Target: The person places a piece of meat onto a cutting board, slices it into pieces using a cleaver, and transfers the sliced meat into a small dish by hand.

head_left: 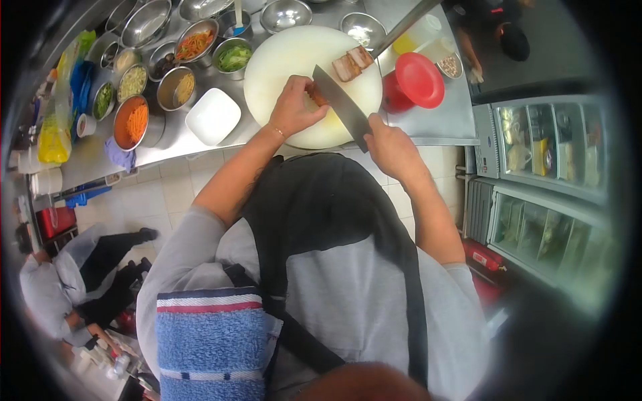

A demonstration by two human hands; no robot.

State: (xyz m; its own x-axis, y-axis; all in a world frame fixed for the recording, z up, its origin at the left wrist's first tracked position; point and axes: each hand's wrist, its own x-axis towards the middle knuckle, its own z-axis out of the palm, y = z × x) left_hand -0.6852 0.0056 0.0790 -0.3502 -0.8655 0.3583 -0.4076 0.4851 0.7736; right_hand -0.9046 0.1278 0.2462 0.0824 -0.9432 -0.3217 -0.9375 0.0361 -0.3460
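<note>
On a round white cutting board [274,73], my left hand [294,109] holds a browned piece of meat [317,97], its fingers curled round it. The wide cleaver [341,105] has its handle in my right hand [393,148], with the blade beside the meat, slanting from upper left to lower right. Farther up the board lie pale cut pieces of meat [351,65], near the end of a long metal handle or tool [404,27]. My fingers partly hide the held meat.
Left of the board stand a square white bowl [212,117] and several metal bowls, one with orange strips [136,124]. A red container [420,80] stands at the right. Glass-front fridges [552,144] are farther right. Other people are at lower left and upper right.
</note>
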